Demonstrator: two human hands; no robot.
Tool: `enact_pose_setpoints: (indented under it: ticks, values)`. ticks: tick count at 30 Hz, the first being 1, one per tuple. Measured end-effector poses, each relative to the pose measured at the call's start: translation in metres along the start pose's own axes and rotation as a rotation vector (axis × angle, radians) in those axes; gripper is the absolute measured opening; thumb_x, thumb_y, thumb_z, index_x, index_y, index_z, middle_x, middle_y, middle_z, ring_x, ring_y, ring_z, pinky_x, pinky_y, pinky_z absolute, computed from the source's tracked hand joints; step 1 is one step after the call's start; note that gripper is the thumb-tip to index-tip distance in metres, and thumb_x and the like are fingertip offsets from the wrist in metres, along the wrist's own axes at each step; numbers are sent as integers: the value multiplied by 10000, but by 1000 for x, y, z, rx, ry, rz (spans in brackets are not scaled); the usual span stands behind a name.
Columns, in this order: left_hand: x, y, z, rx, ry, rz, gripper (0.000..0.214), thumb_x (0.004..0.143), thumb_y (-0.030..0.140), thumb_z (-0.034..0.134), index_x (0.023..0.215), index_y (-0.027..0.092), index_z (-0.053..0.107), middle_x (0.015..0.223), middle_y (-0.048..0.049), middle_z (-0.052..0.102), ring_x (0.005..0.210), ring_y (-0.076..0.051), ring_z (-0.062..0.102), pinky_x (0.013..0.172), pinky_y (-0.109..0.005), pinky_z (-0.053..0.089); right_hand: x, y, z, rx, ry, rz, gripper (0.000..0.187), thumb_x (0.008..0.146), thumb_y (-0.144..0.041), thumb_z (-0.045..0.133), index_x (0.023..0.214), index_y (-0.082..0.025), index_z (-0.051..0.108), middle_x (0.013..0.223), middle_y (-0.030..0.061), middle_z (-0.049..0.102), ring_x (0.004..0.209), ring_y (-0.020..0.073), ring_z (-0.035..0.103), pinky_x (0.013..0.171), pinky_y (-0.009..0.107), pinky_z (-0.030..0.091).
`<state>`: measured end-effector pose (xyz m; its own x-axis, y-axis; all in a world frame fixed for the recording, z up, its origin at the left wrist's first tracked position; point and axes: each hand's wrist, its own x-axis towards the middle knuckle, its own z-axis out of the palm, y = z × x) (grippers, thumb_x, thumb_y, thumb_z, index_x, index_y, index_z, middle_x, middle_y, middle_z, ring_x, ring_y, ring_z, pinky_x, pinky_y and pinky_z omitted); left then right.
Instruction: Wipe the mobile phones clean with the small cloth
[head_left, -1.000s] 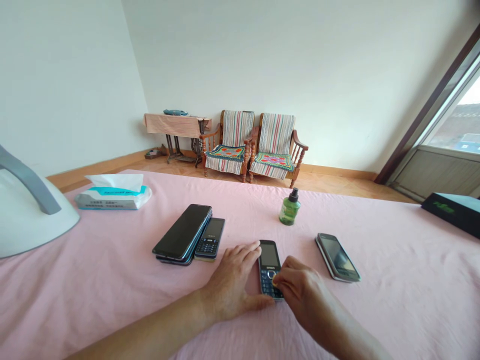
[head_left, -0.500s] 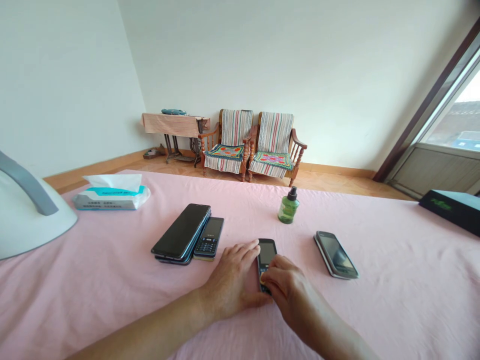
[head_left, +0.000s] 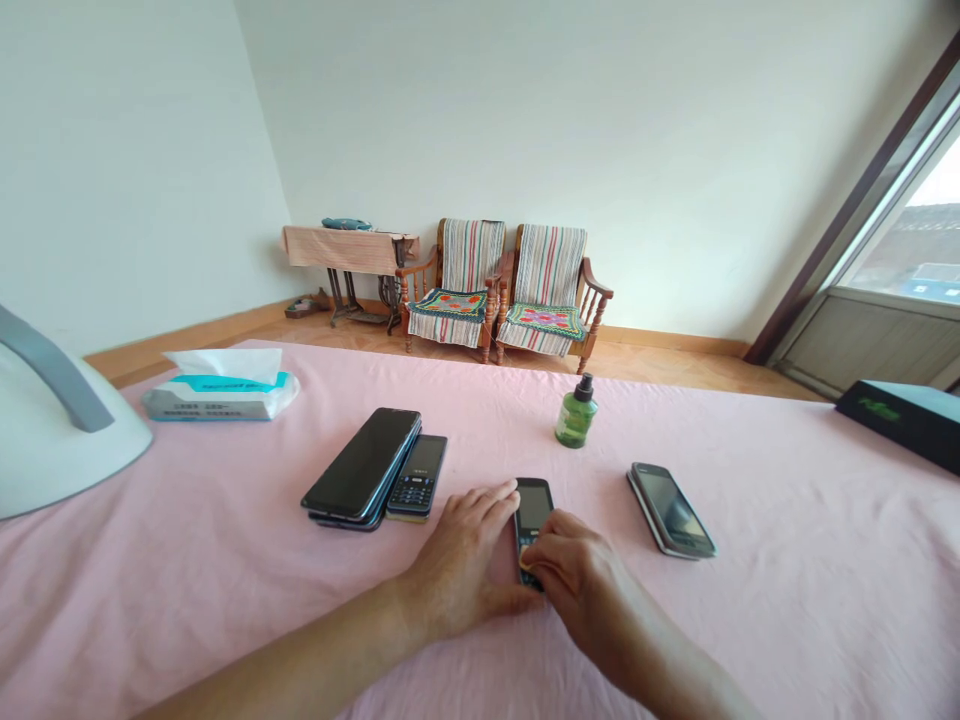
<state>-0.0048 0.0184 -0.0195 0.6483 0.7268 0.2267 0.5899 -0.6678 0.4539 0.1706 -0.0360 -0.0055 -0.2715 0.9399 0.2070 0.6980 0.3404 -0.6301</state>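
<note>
A dark keypad phone lies face up on the pink cloth in front of me. My left hand steadies it, fingertips at its upper left edge and thumb by its lower end. Over the keypad, the fingers of my right hand are pinched together. A sliver of something yellowish shows between them, mostly hidden, against the keys. To the left, a black smartphone tops a stack, with another keypad phone beside it. Right of my hands rests a grey touchscreen phone, on top of another.
A green pump bottle stands beyond the phone. At the left are a tissue pack and a white rounded object with a grey handle. A black box lies far right. Two armchairs stand past the pink-covered surface.
Both hands and the phone stay almost where they were. The whole view has shifted very slightly.
</note>
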Motion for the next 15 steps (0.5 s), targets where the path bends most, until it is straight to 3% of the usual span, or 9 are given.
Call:
enact_pose_setpoints:
  ticks: [4,10,15]
  values:
    - [1,-2,-4,-24,-40,10,883,614,605,755,1320,172,448,1423,-158,409,1299,-318,375,1059,-489,295,-2,6,-9,-13,17,75,282,778,32,471,690,-159,657,756,19,566,677,116,566,614,221,409]
    - [2,-1,-8,-14,-42,17,839,622,576,767,1294,168,476,1408,-154,433,1287,-301,396,1054,-469,315,1,-2,0,-24,1,-28,276,847,-27,467,669,-164,628,775,21,544,705,116,548,635,217,411]
    - [0,-1,-7,4,-48,4,850,630,576,759,1307,159,462,1416,-155,421,1291,-303,388,1057,-467,312,-3,6,-4,-24,12,21,269,809,2,462,699,-169,639,776,19,559,700,117,566,625,220,415]
